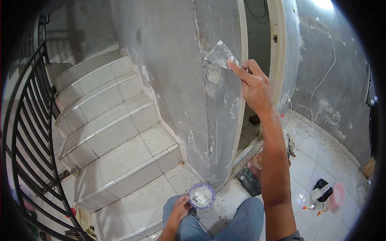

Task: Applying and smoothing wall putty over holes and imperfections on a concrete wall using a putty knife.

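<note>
My right hand [257, 82] is raised to the grey wall corner and grips a putty knife [222, 55], its flat metal blade smeared with white paste. The blade lies against the wall beside the door frame, just above a fresh patch of pale putty [214, 75]. Low down between my knees, my left hand [182, 207] holds a small purple tub [202, 185] by its rim. White putty [201, 197] coats the inside of the tub.
Tiled stairs [120, 140] climb on the left beside a black metal railing [48, 120]. A doorway [258, 48] opens right of the corner. On the right-hand floor lie a pink container [339, 192], paintbrushes [321, 211] and a white cable [307, 120].
</note>
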Demonstrator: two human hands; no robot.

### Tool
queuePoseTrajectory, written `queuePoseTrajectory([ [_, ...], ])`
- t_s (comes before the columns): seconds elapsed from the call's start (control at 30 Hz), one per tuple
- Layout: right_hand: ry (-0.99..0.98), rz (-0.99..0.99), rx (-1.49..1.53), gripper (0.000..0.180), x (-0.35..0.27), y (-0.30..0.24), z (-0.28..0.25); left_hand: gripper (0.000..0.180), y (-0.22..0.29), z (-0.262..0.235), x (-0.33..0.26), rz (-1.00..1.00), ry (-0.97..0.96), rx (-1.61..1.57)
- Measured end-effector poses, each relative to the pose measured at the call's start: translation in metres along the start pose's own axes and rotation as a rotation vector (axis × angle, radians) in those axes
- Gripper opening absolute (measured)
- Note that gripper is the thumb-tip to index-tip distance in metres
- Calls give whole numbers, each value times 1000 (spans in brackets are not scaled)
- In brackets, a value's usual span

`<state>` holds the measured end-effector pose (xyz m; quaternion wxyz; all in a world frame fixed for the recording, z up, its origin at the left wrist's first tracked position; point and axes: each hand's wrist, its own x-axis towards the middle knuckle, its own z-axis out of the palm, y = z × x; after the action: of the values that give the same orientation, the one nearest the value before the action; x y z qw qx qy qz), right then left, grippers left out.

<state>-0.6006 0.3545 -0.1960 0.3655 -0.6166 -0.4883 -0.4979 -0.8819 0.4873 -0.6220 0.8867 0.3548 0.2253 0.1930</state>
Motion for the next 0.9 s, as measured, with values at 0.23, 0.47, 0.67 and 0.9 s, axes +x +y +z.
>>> queuePoseTrajectory([
  [0.23,-21,116,21,49,-33,-3,6,4,1,4,1,-13,13,4],
  [0.47,-64,298,22,45,-63,-37,11,7,1,3,0,-10,13,19],
  [0.67,-92,376,38,44,-85,-61,16,9,2,3,2,-14,-15,21],
  [0.9,-178,472,151,45,-113,-99,-1,10,14,16,-6,3,31,-21],
])
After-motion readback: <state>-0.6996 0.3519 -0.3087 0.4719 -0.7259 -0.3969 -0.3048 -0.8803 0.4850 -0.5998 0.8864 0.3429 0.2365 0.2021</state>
